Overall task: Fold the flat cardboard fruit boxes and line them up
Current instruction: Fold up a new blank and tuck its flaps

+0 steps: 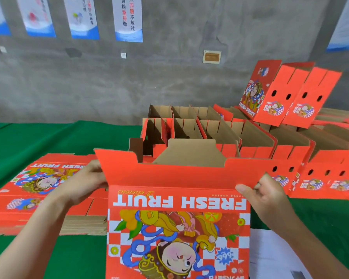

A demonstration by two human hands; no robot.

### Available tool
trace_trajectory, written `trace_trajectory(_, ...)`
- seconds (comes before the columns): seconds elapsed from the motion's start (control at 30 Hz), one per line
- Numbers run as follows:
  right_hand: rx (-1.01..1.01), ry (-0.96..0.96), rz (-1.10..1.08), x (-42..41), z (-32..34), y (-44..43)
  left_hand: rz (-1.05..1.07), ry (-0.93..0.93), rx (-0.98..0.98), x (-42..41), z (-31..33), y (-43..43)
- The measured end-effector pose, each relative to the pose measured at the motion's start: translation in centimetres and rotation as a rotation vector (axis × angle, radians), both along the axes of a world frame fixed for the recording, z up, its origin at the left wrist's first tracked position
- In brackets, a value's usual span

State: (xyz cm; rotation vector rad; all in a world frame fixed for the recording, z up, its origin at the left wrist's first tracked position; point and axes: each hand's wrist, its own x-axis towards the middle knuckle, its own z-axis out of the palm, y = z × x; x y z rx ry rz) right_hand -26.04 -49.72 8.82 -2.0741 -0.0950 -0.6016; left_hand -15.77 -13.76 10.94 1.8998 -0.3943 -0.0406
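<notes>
I hold a red cardboard fruit box (177, 228), printed "FRESH FRUIT" with a cartoon figure, in front of me with its printed face toward me and upside down. My left hand (87, 180) grips the left end of its upper red flap. My right hand (264, 196) pinches the right end of that flap, thumb on the front. A brown flap stands up behind the red one. A stack of flat red boxes (38, 194) lies on the left. Several folded open boxes (220, 133) stand in rows behind.
A green cloth covers the table (48, 137). More folded boxes (326, 178) line the right side, and two boxes (286, 93) lean tilted at the back right. A white sheet (270, 256) lies at the lower right. A grey wall with posters stands behind.
</notes>
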Motion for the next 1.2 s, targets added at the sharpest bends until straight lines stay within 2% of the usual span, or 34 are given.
trace_trajectory(0.13,-0.047,-0.051,-0.099,-1.0,-0.3,0.0,-0.060,-0.192,0.200,-0.2,0.8,-0.5)
trace_trajectory(0.17,-0.061,-0.069,-0.119,-1.1,-0.3,0.0,-0.067,-0.192,0.213,-0.4,1.0,-1.0)
trace_trajectory(0.23,-0.079,-0.088,-0.141,-1.3,-0.3,-0.2,0.006,-0.118,0.203,-0.5,1.0,-1.5)
trace_trajectory(0.3,-0.079,-0.099,-0.144,-1.5,-0.4,-0.4,-0.041,0.019,0.166,-0.8,0.9,-1.9)
trace_trajectory(0.37,-0.070,-0.116,-0.127,-1.5,-0.5,-0.5,-0.067,0.007,0.161,-1.1,0.3,-2.0)
trace_trajectory(0.5,-0.107,-0.177,-0.150,-1.7,-0.2,-0.2,0.103,-0.172,-0.038,-1.7,-0.6,-3.4)
trace_trajectory(0.6,-0.093,-0.224,-0.197,-2.1,-0.1,-0.1,0.309,-0.098,-0.387,-1.7,-2.2,-4.8)
trace_trajectory(0.67,-0.060,-0.206,-0.259,-2.2,-0.3,0.3,0.445,-0.035,-0.542,-1.7,-3.7,-5.1)
trace_trajectory(0.77,0.082,-0.118,-0.293,-1.9,-1.0,0.9,0.570,0.002,-0.579,-1.7,-5.1,-5.5)
trace_trajectory(0.87,0.171,-0.064,-0.138,-1.5,-1.1,0.3,0.634,0.000,-0.517,-1.7,-5.5,-5.7)
trace_trajectory(1.0,-0.056,0.062,0.089,-1.3,0.1,-1.3,0.621,0.007,-0.543,-1.9,-5.4,-5.5)
trace_trajectory(1.1,-0.263,0.175,-0.061,-1.0,0.4,-2.1,0.604,0.007,-0.541,-1.8,-5.6,-5.5)
trace_trajectory(1.2,-0.414,0.124,-0.289,-1.1,0.2,-1.9,0.607,-0.011,-0.543,-2.2,-5.3,-6.0)
